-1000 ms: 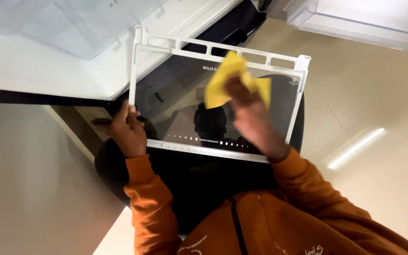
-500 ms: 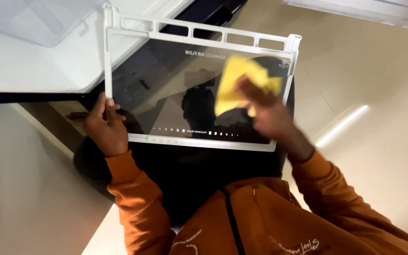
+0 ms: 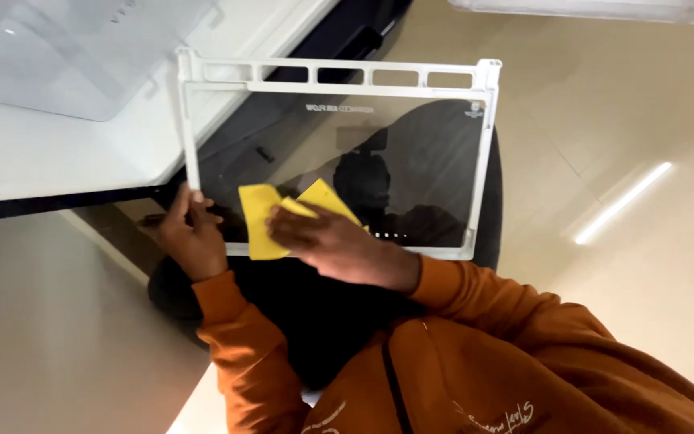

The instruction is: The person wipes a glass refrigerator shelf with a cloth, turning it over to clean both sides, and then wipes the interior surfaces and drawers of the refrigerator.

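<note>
I hold a glass fridge shelf with a white plastic frame (image 3: 333,83) in front of me. My left hand (image 3: 190,237) grips its near left corner. My right hand (image 3: 323,241) presses a yellow cloth (image 3: 260,217) flat on the glass near the shelf's front edge, close to my left hand. The glass reflects a dark shape of my head. Both my sleeves are orange.
A white countertop (image 3: 58,161) with a clear plastic fridge bin (image 3: 66,48) on it lies at the upper left. A second clear bin (image 3: 604,8) shows at the top right edge. Beige tiled floor (image 3: 628,145) with a light streak spreads on the right.
My right hand has swept the yellow cloth from the far right part of the glass down and left to the near edge. The shelf has shifted a little in view.
</note>
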